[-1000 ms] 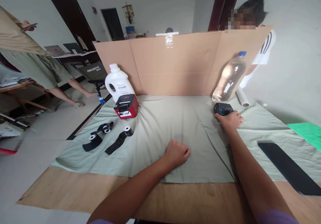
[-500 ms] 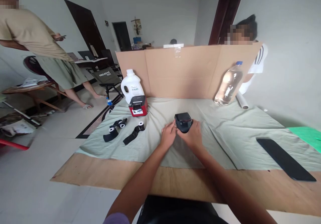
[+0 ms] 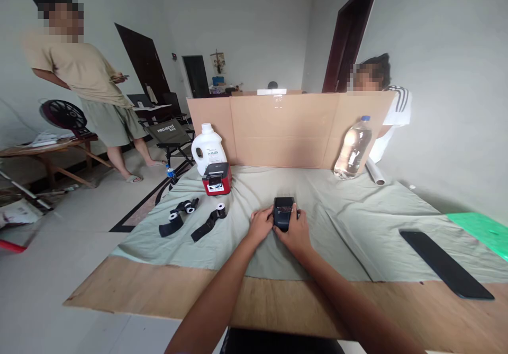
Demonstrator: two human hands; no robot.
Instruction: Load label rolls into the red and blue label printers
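A small black device point(image 3: 283, 211) sits on the grey-green cloth point(image 3: 349, 221) in the middle of the table. My left hand point(image 3: 260, 224) touches its left side and my right hand point(image 3: 297, 232) wraps its right side and front. Both hands grip it together. To the left lie two black strips with white rolls point(image 3: 177, 217) point(image 3: 209, 223), and behind them a red and black box-shaped machine point(image 3: 216, 178).
A white jug point(image 3: 208, 150) and a clear water bottle point(image 3: 352, 147) stand against a cardboard screen point(image 3: 289, 129). A long black flat object point(image 3: 444, 263) lies at the right, a green sheet point(image 3: 482, 228) beyond it. One person stands at the left, another sits behind the screen.
My right hand has brought the black device from the far right by the bottle to the middle of the cloth. My left hand opened and joined it on the device.
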